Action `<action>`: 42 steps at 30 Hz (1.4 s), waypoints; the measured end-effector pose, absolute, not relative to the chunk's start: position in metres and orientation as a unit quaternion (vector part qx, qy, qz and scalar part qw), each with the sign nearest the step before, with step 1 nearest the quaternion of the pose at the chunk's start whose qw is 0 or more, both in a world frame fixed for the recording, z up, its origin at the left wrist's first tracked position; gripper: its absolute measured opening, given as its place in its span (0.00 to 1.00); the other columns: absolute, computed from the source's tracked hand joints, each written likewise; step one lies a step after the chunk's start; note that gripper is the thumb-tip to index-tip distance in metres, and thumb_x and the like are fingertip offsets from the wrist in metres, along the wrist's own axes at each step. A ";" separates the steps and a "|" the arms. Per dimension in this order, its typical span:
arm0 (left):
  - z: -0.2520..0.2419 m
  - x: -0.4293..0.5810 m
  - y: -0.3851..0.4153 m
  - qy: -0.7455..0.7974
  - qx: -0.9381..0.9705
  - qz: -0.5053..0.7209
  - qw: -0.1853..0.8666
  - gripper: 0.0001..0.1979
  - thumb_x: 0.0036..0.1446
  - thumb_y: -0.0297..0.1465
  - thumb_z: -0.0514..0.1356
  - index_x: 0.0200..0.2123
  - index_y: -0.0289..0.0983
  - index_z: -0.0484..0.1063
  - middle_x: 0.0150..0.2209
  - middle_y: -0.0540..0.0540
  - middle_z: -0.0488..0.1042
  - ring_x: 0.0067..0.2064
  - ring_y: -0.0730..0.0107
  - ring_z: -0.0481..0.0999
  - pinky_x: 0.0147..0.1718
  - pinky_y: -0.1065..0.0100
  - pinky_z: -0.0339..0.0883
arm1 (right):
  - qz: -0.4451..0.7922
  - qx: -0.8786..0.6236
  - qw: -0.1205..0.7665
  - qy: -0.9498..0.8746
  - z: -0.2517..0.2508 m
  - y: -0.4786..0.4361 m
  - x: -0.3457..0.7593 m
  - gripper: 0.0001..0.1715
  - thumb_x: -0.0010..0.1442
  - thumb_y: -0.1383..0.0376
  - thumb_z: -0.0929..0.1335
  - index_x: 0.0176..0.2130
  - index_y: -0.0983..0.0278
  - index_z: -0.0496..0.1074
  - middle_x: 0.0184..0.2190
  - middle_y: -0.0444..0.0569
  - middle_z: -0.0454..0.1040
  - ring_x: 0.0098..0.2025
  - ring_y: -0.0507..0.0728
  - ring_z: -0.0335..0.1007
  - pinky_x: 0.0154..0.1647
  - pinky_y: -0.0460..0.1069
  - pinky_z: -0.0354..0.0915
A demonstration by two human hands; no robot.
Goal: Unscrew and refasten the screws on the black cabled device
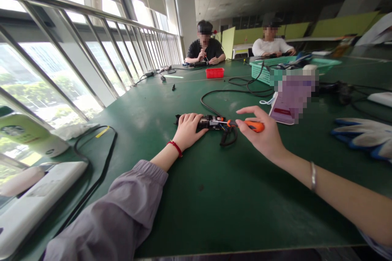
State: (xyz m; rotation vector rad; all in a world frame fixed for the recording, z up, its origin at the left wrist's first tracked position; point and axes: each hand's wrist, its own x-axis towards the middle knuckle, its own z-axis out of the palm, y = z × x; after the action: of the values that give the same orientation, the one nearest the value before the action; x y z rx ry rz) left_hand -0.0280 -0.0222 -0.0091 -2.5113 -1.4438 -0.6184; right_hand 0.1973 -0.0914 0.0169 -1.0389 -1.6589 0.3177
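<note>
My left hand (187,130) lies over a small black device (211,122) with exposed wires on the green table (214,195), its fingers curled on the device's left end. My right hand (260,132) grips an orange-handled screwdriver (249,125) whose tip points left into the device. A black cable (228,138) loops from the device toward the table's middle.
A purple-and-white box (290,102) stands just behind my right hand, and blue-and-white gloves (364,138) lie at the right. A red tray (214,73) and a green basket (269,71) sit farther back. Two people work at the far end. White devices (36,200) lie at the left.
</note>
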 end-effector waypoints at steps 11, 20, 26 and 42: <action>-0.010 -0.029 -0.021 -0.479 -0.847 -0.212 0.089 0.22 0.57 0.41 0.55 0.53 0.37 0.64 0.49 0.42 0.68 0.52 0.56 0.63 0.56 0.55 0.50 | 0.138 -0.451 0.557 -0.683 0.018 -0.091 0.196 0.16 0.53 0.59 0.68 0.42 0.60 0.65 0.27 0.41 0.68 0.25 0.51 0.68 0.27 0.47 0.66; -0.008 -0.028 -0.022 -0.482 -0.846 -0.212 0.086 0.22 0.57 0.41 0.55 0.52 0.38 0.64 0.49 0.42 0.68 0.52 0.56 0.63 0.56 0.54 0.50 | 0.131 -0.418 0.596 -0.673 0.016 -0.088 0.196 0.30 0.48 0.62 0.71 0.48 0.59 0.58 0.35 0.44 0.66 0.29 0.52 0.67 0.27 0.48 0.66; -0.009 -0.028 -0.022 -0.483 -0.846 -0.208 0.090 0.22 0.58 0.42 0.55 0.52 0.38 0.64 0.50 0.42 0.68 0.52 0.56 0.63 0.56 0.55 0.50 | 0.137 -0.446 0.546 -0.696 0.020 -0.088 0.198 0.09 0.53 0.60 0.69 0.35 0.61 0.66 0.31 0.43 0.70 0.27 0.51 0.69 0.30 0.48 0.66; -0.009 -0.029 -0.022 -0.482 -0.846 -0.213 0.085 0.22 0.57 0.41 0.55 0.52 0.38 0.64 0.49 0.42 0.68 0.52 0.55 0.63 0.56 0.54 0.51 | 0.138 -0.377 0.596 -0.696 0.018 -0.084 0.197 0.29 0.47 0.66 0.71 0.48 0.59 0.59 0.44 0.49 0.70 0.42 0.56 0.71 0.41 0.52 0.69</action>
State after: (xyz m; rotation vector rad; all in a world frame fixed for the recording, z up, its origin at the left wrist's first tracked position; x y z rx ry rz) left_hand -0.0288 -0.0223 -0.0089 -2.5222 -1.4367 -0.6337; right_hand 0.1973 -0.0837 0.0176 -0.8756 -1.6155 0.3215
